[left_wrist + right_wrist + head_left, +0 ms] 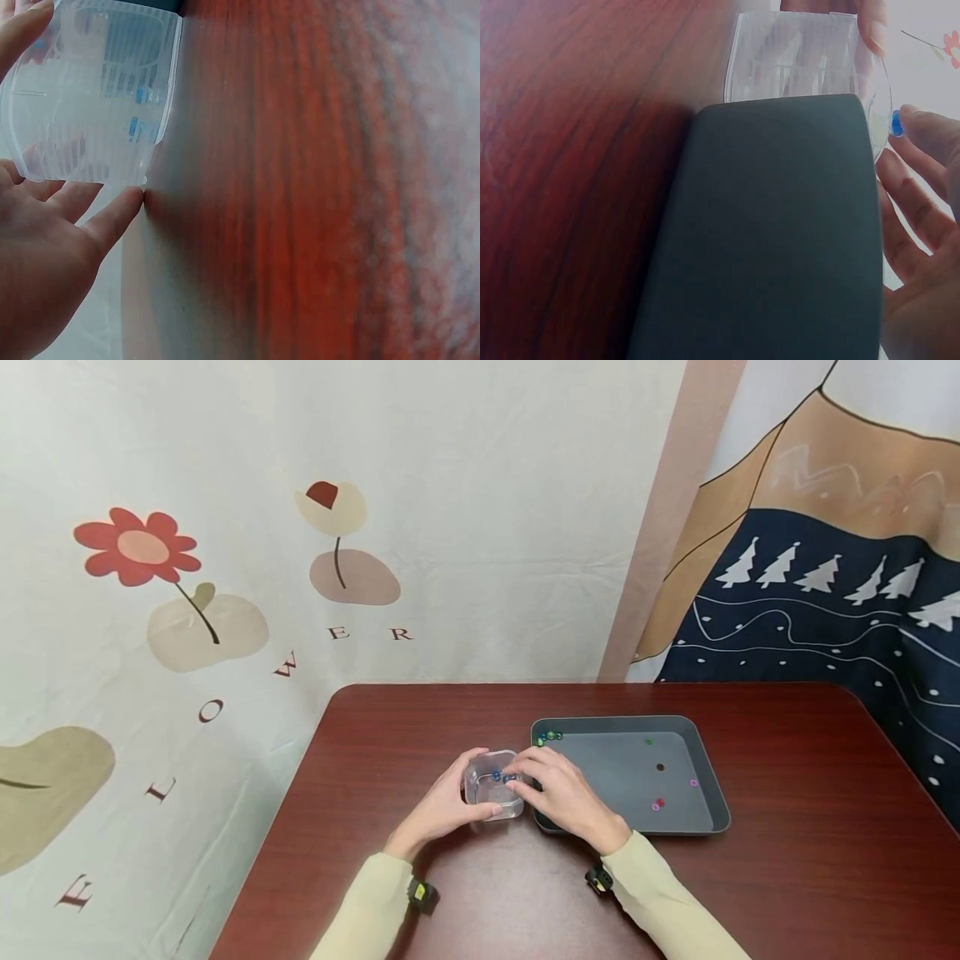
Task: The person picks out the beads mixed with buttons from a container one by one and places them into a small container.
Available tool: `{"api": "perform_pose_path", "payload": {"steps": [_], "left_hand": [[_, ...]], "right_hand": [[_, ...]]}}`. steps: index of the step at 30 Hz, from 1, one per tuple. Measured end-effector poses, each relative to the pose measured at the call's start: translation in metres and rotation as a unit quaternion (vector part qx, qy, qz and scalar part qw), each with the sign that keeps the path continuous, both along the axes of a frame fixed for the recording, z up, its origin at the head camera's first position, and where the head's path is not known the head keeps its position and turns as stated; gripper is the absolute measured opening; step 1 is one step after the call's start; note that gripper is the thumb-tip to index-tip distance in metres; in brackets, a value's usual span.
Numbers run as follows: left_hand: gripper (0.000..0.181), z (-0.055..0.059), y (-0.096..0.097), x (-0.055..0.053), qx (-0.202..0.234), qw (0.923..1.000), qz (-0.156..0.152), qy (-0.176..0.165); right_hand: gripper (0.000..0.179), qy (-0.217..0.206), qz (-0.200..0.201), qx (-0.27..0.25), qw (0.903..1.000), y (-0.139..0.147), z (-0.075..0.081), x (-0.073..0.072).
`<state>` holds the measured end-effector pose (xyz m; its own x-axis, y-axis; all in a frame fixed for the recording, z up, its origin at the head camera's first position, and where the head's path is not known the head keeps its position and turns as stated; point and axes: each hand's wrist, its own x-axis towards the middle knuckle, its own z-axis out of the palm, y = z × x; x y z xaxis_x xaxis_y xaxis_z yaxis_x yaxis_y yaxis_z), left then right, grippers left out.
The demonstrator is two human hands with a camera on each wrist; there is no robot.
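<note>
My left hand grips a clear plastic container, with the thumb on its near side and fingers around the far side. Small blue beads show in the container; through its wall in the left wrist view, blue pieces appear too. Over the container's right edge, my right hand pinches one blue bead between thumb and finger, close to the open mouth in the right wrist view. The container stands beside the left end of a dark grey tray.
Green and blue beads cluster in the tray's far left corner. Scattered on its right half are a green bead, a dark bead, a pink ring and red and purple pieces. A printed curtain hangs behind the wooden table.
</note>
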<state>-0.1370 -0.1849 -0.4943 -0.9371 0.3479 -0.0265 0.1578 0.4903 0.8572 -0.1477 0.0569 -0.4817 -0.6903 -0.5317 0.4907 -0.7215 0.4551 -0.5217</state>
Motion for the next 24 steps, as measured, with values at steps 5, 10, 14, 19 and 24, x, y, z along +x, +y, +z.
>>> {"api": "perform_pose_path", "payload": {"steps": [5, 10, 14, 19, 24], "left_hand": [[0.092, 0.0004, 0.0000, 0.0006, 0.001, 1.0000, 0.000, -0.003], [0.091, 0.0002, 0.0000, 0.0007, 0.004, 1.0000, -0.001, -0.005], [0.090, -0.0003, -0.0005, 0.0009, 0.005, 1.0000, 0.001, -0.007], [0.090, -0.0010, -0.0009, 0.0005, 0.004, 1.0000, 0.000, -0.009], [0.089, -0.0014, -0.0012, 0.0002, 0.002, 1.0000, -0.001, -0.005]], "right_hand": [[0.020, 0.006, 0.001, 0.006, 1.0000, 0.0007, -0.0003, 0.0000], [0.022, 0.003, 0.006, 0.001, 1.0000, 0.0010, 0.0000, -0.0002], [0.022, -0.004, 0.013, -0.010, 0.9999, 0.0014, 0.0006, 0.0001], [0.021, -0.011, 0.018, -0.017, 0.9996, 0.0035, 0.0019, 0.0003], [0.022, -0.014, 0.005, -0.020, 0.9997, 0.0079, 0.0079, -0.0002]]}}
